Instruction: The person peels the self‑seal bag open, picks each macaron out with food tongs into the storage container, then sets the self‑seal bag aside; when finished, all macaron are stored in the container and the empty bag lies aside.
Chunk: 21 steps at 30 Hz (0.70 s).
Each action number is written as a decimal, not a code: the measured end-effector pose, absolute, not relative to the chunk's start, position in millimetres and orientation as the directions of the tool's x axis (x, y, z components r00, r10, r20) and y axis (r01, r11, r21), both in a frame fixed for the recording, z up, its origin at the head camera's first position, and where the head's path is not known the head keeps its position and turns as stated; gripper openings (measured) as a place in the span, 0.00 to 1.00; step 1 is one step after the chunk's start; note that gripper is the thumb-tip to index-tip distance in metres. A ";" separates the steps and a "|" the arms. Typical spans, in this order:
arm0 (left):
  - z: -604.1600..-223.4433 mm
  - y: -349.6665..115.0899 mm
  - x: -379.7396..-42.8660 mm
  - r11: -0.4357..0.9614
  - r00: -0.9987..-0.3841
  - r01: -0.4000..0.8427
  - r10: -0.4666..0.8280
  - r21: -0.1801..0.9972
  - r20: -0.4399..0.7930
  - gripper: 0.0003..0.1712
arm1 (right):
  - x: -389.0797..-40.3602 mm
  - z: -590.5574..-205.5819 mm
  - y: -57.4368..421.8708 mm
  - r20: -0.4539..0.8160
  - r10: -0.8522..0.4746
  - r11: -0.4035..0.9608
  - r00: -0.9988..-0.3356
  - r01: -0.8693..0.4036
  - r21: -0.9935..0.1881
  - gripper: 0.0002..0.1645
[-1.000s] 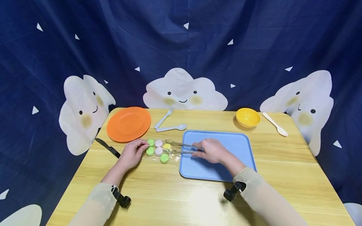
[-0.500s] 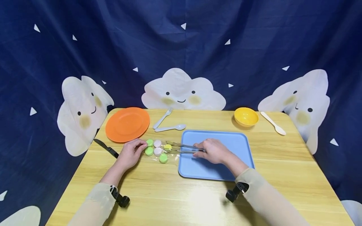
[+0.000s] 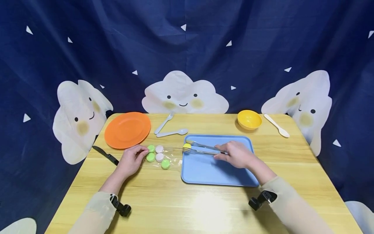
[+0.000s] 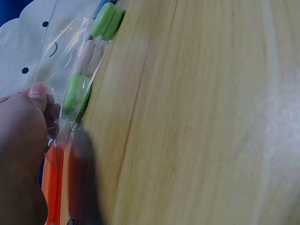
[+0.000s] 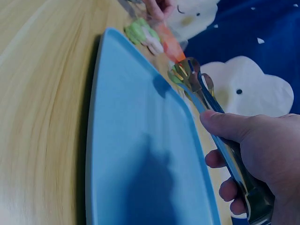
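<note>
My left hand [image 3: 130, 161] pinches the left edge of a clear plastic bag [image 3: 174, 160]. In the left wrist view, thumb and finger hold the film of the bag. Three green macarons [image 3: 165, 164] and two pale pink macarons [image 3: 159, 157] lie at the bag. Metal tongs [image 4: 99, 7] are not needed to be seen there; my right hand [image 3: 237, 154] grips the metal tongs [image 5: 226, 152] over the blue tray [image 3: 204, 174]. Between the tong tips is a yellow macaron [image 3: 187, 147], above the tray's far left corner.
An orange plate [image 3: 127, 130] and a black knife [image 3: 105, 155] are at the left. Behind the bag lie a light fork [image 3: 164, 123] and a light spoon [image 3: 173, 133]. A yellow bowl [image 3: 249, 120] and a cream spoon [image 3: 276, 125] stand at the back right.
My right hand has moved right with the tongs, carrying the yellow macaron from the bag to over the tray corner. My left hand keeps its hold on the bag.
</note>
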<state>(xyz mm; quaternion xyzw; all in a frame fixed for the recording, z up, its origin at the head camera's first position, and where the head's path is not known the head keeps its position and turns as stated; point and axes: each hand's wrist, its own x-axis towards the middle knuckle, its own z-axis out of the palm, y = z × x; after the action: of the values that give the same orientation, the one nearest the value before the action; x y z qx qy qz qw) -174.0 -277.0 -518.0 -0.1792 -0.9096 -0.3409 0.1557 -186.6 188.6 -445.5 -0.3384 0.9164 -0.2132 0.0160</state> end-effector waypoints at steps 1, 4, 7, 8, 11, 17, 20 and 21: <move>-517.6 -277.2 -173.8 0.706 -0.889 0.428 0.219 0.564 0.401 0.02 | -186.9 -446.2 192.3 0.122 -0.619 0.686 -0.776 -0.610 -0.397 0.26; -516.9 -277.5 -173.6 0.710 -0.892 0.424 0.219 0.562 0.396 0.02 | -188.1 -448.2 200.9 0.135 -0.591 0.709 -0.795 -0.592 -0.382 0.25; -516.8 -278.1 -173.7 0.713 -0.892 0.423 0.218 0.560 0.397 0.02 | -189.0 -451.1 205.8 0.141 -0.561 0.734 -0.816 -0.568 -0.371 0.25; -516.8 -278.2 -173.8 0.712 -0.891 0.424 0.218 0.560 0.398 0.02 | -189.1 -452.1 206.6 0.142 -0.549 0.742 -0.823 -0.559 -0.369 0.25; -517.1 -278.5 -174.3 0.713 -0.887 0.431 0.221 0.554 0.406 0.02 | -189.3 -457.0 207.9 0.141 -0.523 0.762 -0.841 -0.535 -0.364 0.22; -517.4 -278.0 -175.5 0.711 -0.882 0.440 0.227 0.548 0.413 0.02 | -189.7 -467.3 209.2 0.117 -0.478 0.791 -0.871 -0.484 -0.375 0.14; -517.6 -277.4 -175.6 0.710 -0.883 0.439 0.227 0.551 0.410 0.02 | -188.9 -469.6 211.0 0.115 -0.466 0.794 -0.877 -0.473 -0.382 0.17; -517.5 -277.1 -175.5 0.710 -0.884 0.437 0.227 0.552 0.408 0.02 | -188.8 -470.1 211.5 0.114 -0.466 0.795 -0.878 -0.471 -0.383 0.17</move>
<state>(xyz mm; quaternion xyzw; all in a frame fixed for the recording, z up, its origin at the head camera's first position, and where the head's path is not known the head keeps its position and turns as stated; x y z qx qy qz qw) -175.5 -277.1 -517.5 -0.1821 -0.9112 -0.3345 0.1572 -188.8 211.5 -470.1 -0.2472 0.9472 -0.2039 -0.0069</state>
